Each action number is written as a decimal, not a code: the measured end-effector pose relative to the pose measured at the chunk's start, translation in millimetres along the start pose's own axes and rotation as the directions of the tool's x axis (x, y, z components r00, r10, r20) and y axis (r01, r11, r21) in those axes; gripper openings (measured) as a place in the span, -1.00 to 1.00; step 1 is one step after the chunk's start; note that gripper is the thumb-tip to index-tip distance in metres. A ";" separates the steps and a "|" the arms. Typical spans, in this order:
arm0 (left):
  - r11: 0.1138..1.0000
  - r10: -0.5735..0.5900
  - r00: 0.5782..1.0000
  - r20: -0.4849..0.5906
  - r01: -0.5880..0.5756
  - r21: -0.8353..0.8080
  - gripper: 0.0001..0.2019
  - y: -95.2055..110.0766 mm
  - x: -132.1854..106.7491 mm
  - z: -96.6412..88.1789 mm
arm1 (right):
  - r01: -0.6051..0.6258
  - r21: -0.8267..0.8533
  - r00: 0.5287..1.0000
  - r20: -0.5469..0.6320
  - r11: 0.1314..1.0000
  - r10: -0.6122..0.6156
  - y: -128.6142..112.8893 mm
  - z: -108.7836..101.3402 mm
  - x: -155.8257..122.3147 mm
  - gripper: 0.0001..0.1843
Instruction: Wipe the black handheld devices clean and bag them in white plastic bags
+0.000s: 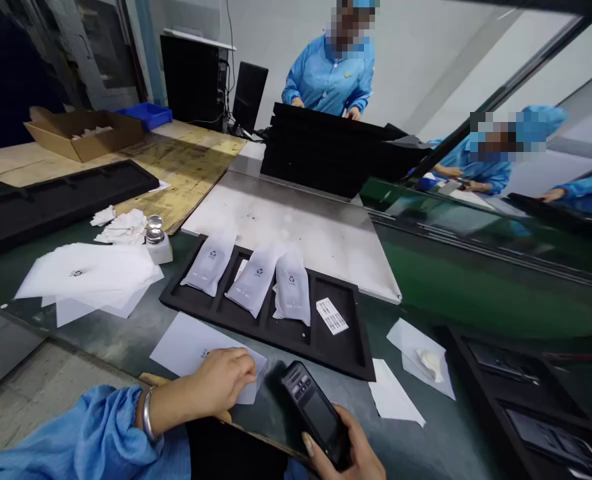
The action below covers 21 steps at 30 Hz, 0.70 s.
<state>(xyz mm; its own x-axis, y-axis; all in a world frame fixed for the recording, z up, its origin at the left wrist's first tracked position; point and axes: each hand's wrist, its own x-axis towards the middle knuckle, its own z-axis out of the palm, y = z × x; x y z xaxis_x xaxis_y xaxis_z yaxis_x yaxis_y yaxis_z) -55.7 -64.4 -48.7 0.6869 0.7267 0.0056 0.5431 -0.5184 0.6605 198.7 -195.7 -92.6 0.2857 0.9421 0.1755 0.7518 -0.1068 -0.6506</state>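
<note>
My left hand (221,383) rests knuckles-up on a flat white paper pouch (186,347) lying on the table's near edge, fingers curled onto it. My right hand (349,450) grips a black handheld scanner (313,410) with a small screen, tilted up toward the left. Just beyond lies a black foam tray (346,347) with three filled white pouches (256,280) standing in its slots and a small white label (332,315) in the right slot.
A stack of blank white pouches (89,277) and a small metal-capped bottle (156,243) sit to the left. Loose white pouches (416,353) lie right. A worker in blue stands behind stacked black trays (326,150). A cardboard box (83,133) is far left.
</note>
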 end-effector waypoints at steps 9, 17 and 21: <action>0.997 0.069 0.988 -0.140 -0.063 0.049 -0.84 8.7 -3.6 11.0 | 0.232 -0.110 0.969 0.109 0.967 -0.220 -26.2 0.9 3.4 -0.47; 0.990 0.120 0.985 -0.122 -0.111 0.083 -0.83 12.3 -4.2 12.4 | 0.332 0.012 0.902 0.289 0.943 -0.321 -33.1 -7.3 15.6 -0.47; 0.987 0.141 0.986 -0.093 -0.134 0.085 -0.85 21.1 -1.5 12.2 | 0.327 0.007 0.919 0.229 0.945 -0.320 -38.9 -2.2 23.8 -0.46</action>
<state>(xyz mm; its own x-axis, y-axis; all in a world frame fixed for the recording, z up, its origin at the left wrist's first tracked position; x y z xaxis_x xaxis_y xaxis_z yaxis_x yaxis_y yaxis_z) -39.4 -81.9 -43.9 0.7089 0.6849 0.1686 0.4857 -0.6473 0.5875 177.6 -169.8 -61.5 -0.1141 0.9731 0.2001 0.7997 0.2095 -0.5627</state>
